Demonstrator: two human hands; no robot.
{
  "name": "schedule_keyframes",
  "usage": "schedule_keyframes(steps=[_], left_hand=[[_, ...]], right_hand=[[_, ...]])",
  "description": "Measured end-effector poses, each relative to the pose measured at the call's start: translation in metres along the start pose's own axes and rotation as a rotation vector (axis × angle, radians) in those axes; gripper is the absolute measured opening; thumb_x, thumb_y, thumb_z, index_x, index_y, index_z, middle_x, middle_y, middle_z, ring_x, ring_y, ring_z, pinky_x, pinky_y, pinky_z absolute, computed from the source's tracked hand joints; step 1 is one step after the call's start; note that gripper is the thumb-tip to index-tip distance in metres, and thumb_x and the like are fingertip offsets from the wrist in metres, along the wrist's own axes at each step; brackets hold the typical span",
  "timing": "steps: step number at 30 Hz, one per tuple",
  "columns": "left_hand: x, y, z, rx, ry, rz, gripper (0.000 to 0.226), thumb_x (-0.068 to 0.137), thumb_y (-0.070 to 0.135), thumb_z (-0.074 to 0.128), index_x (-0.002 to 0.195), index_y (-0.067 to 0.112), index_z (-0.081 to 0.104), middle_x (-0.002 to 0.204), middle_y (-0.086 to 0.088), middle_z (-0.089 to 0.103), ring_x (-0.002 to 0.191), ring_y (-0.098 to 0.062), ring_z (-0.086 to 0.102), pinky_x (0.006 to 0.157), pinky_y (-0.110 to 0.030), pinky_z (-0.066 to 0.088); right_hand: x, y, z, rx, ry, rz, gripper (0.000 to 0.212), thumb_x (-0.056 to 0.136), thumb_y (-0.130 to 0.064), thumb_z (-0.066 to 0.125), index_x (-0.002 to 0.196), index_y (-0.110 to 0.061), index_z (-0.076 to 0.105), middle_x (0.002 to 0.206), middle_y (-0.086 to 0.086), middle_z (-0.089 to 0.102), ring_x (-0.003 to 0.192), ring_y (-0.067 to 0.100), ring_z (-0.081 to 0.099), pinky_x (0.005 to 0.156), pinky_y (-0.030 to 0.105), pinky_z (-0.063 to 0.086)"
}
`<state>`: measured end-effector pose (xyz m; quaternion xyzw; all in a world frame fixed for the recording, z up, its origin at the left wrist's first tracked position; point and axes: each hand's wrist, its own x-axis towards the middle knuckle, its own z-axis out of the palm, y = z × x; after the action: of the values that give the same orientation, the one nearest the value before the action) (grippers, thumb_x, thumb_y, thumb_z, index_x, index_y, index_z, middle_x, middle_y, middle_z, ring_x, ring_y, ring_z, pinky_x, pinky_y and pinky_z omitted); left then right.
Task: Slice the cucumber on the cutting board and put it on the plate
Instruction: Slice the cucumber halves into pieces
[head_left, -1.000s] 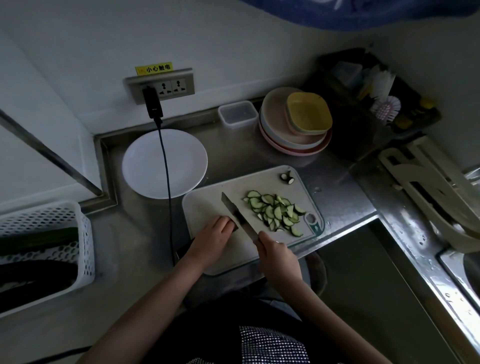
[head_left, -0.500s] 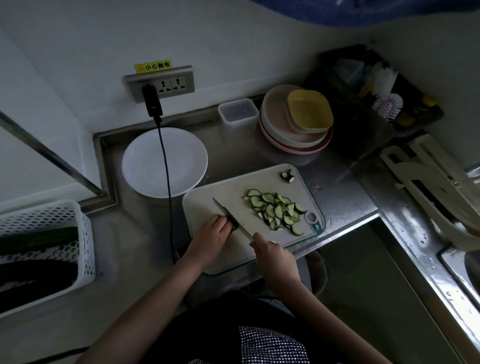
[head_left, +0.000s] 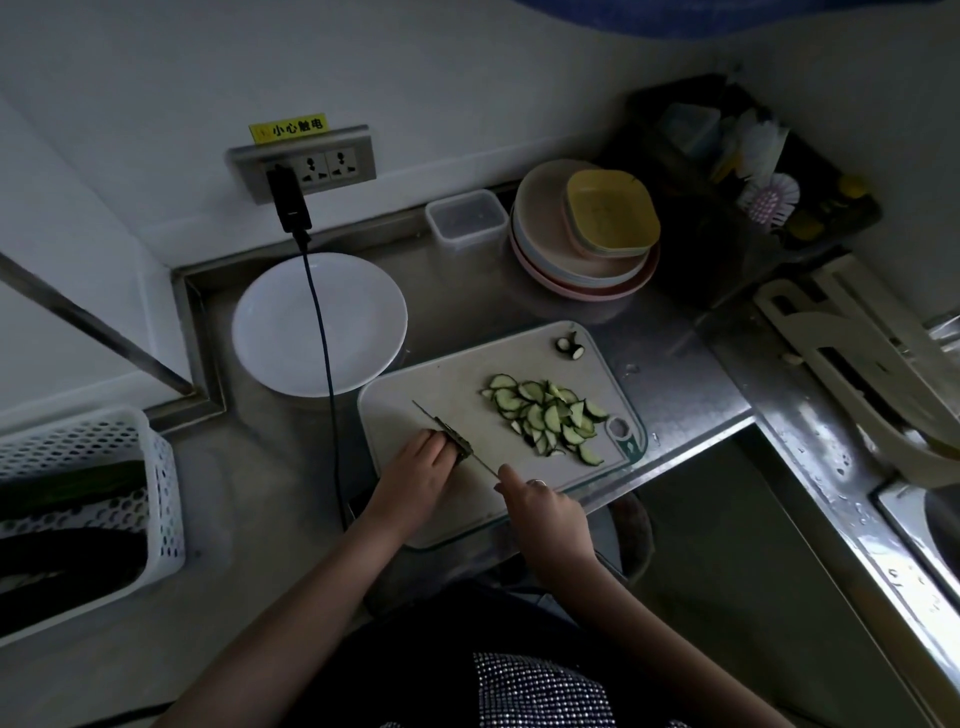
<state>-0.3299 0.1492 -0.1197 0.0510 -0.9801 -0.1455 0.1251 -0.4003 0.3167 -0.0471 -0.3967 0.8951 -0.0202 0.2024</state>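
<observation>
The right hand is curled round the handle of a knife, its forefinger stretched along the back of the blade, which runs edge-on away to the upper left across the cutting board. The left hand lies just left of the blade with its fingertips bent down onto the last dark stub of cucumber, pinning it to the board right against the knife. To the right of the blade, well apart from both hands, the cut cucumber slices lie in a loose overlapping heap near the board's right end, beside the hanging hole in its corner. A small trimmed end piece sits alone at the far right corner of the board. The board rests on the steel bench, its near edge reaching to the bench's front lip. Left of the board's far corner stands the white plate, with nothing on it, and a black cable runs down across it from a plug in the wall socket. Behind the board are a small clear container and a stack of dishes topped with a yellow one. At the far left a white perforated basket holds dark long vegetables, too dim to identify.
</observation>
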Motion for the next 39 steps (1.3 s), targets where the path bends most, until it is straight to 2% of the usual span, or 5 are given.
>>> schedule_keyframes(steps=[12,20,28,35,39], left_hand=[[0.0,0.001,-0.006,-0.017,0.022,-0.008,0.024,0.082,0.018,0.044,0.105,0.011,0.045,0.1,-0.008,0.051,0.091,-0.026,0.049,0.074,-0.036,0.051],[0.0,0.011,-0.032,0.056,0.095,0.16,0.051,0.087,0.038,0.05,0.124,0.004,0.059,0.122,-0.011,0.058,0.115,-0.027,0.051,0.103,-0.043,0.037],[0.029,0.026,-0.04,-0.05,0.093,0.188,0.052,0.084,0.043,0.047,0.109,0.002,0.068,0.107,-0.011,0.066,0.103,-0.026,0.059,0.112,-0.04,0.027],[0.061,0.036,-0.044,-0.031,-0.169,0.177,0.068,0.088,0.054,0.033,0.111,0.001,0.068,0.112,-0.01,0.068,0.109,-0.022,0.062,0.113,-0.034,0.013],[0.079,0.04,-0.041,0.062,-0.423,0.101,0.096,0.079,0.07,-0.003,0.139,0.014,0.046,0.141,0.001,0.048,0.135,-0.01,0.034,0.114,-0.03,-0.007]], right_hand=[[0.002,0.006,0.003,-0.051,-0.031,0.057,0.031,0.095,-0.01,0.039,0.124,-0.02,0.034,0.105,0.01,0.06,0.093,0.033,0.064,0.061,0.035,0.038],[-0.012,0.023,-0.001,-0.091,0.145,0.1,0.035,0.085,-0.013,0.061,0.118,-0.022,0.05,0.091,0.007,0.065,0.068,0.031,0.068,0.048,0.033,0.044],[-0.018,0.033,-0.011,-0.143,0.107,0.113,0.042,0.096,-0.012,0.045,0.134,-0.023,0.034,0.121,0.007,0.058,0.095,0.03,0.065,0.072,0.038,0.053],[-0.015,0.05,-0.02,-0.209,0.09,0.134,0.045,0.097,-0.012,0.041,0.139,-0.025,0.029,0.129,0.007,0.056,0.102,0.031,0.064,0.073,0.036,0.051],[-0.014,0.045,-0.024,-0.238,0.081,0.074,0.043,0.098,-0.014,0.038,0.139,-0.023,0.029,0.13,0.007,0.054,0.108,0.033,0.06,0.079,0.037,0.049]])
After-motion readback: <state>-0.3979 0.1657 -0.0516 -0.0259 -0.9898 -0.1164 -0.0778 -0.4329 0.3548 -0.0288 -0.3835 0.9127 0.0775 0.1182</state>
